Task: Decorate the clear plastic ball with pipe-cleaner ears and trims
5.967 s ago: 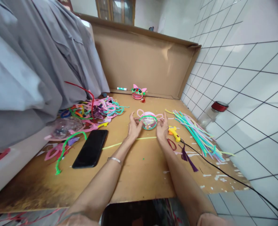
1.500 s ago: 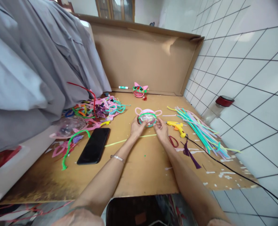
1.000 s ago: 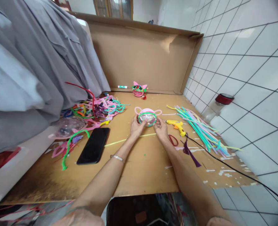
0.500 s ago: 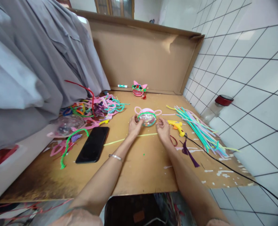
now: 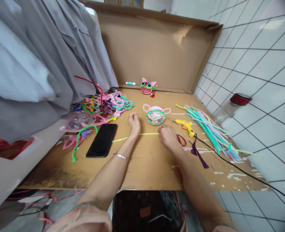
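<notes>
A clear plastic dome (image 5: 155, 117) sits on the brown cardboard table (image 5: 142, 161), ringed by a fuzzy green pipe cleaner and topped with pink pipe-cleaner loops that stick out like ears to either side. Its rounded face is turned toward the person, and the ears run left to right across the table. Neither hand is on it. The left hand (image 5: 134, 123) lies just to its left, curled into a loose fist with nothing visible inside. The right hand (image 5: 168, 136) rests just in front of it, fingers bent down over the end of a thin pale-green pipe cleaner (image 5: 135, 136) that lies flat, long axis running left to right between the two hands; whether the fingertips actually pinch it I cannot tell, since the knuckles hide them.

To the right lie a yellow glue gun (image 5: 184, 125) with its nozzle pointing left, its black cord trailing off the edge, a red loop partly hidden behind the right hand, and a sheaf of straight pastel pipe cleaners (image 5: 210, 132). A glossy black phone (image 5: 102, 144) lies flat to the left, beside a tangled heap of coloured pipe cleaners (image 5: 104, 106). Grey cloth (image 5: 36, 64) hangs over the left side, covering that edge of the table. What is inside the dome is too small to make out.
</notes>
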`<action>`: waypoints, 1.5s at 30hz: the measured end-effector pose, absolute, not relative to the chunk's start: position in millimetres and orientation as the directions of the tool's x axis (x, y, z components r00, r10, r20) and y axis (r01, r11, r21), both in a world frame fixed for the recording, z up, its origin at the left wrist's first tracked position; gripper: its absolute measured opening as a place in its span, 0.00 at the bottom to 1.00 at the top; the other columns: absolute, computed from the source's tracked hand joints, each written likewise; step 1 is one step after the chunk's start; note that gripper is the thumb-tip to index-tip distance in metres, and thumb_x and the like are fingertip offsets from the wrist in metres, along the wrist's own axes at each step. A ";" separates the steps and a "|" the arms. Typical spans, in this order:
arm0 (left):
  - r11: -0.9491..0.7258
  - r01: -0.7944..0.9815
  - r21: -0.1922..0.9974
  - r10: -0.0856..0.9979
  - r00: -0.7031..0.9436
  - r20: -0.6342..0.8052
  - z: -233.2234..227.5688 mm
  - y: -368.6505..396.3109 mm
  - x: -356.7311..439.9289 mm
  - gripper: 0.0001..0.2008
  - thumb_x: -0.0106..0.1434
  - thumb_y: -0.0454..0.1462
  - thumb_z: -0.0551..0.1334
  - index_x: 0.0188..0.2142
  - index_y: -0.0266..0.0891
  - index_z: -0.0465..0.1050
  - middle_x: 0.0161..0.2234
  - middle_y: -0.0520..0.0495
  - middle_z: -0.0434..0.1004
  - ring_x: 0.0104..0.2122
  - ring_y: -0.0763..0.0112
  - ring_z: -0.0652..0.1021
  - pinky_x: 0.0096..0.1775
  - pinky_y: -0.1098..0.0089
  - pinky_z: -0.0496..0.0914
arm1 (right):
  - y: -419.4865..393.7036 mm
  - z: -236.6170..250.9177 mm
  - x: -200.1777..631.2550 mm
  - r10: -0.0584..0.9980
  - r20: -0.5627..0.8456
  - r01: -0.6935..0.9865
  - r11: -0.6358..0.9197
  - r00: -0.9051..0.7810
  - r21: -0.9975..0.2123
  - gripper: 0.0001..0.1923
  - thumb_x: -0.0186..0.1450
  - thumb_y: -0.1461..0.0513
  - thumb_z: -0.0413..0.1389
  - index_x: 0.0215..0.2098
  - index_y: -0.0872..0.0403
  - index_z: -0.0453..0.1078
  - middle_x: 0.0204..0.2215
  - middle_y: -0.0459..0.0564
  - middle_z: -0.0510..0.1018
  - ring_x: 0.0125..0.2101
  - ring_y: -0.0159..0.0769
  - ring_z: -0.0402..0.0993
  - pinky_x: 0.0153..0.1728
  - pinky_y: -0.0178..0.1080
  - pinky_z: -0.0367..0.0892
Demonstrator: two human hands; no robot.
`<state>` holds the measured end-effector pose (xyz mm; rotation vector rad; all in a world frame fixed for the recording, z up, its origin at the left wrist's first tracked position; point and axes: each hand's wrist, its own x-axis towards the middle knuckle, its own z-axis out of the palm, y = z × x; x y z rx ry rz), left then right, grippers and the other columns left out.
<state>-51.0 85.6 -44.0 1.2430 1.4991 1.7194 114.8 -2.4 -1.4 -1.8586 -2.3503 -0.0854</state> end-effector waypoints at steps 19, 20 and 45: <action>-0.628 0.631 0.454 0.694 0.192 0.693 -8.2 40.5 -35.5 0.12 0.67 0.44 0.56 0.40 0.43 0.76 0.38 0.41 0.79 0.39 0.61 0.75 0.47 0.62 0.62 | 6.4 0.7 132.4 0.777 0.620 0.952 0.261 -0.109 -0.159 0.16 0.71 0.64 0.42 0.37 0.55 0.72 0.33 0.55 0.75 0.35 0.42 0.67 0.37 0.39 0.57; -0.631 0.632 0.449 0.697 0.207 0.687 -10.2 42.5 -35.1 0.13 0.67 0.45 0.55 0.40 0.43 0.76 0.37 0.41 0.79 0.38 0.61 0.75 0.46 0.62 0.62 | 7.2 0.7 135.3 0.763 0.643 0.952 0.237 -0.061 -0.191 0.16 0.71 0.63 0.42 0.36 0.55 0.71 0.33 0.55 0.75 0.35 0.42 0.67 0.37 0.39 0.57; -0.414 0.756 0.508 0.715 -0.075 0.695 -14.4 76.3 -82.1 0.11 0.67 0.39 0.56 0.33 0.38 0.74 0.33 0.44 0.72 0.32 0.68 0.71 0.36 0.69 0.63 | 15.4 -12.8 146.2 0.610 0.712 0.815 0.178 0.348 -0.551 0.10 0.68 0.59 0.44 0.35 0.52 0.65 0.29 0.51 0.74 0.28 0.38 0.67 0.32 0.38 0.59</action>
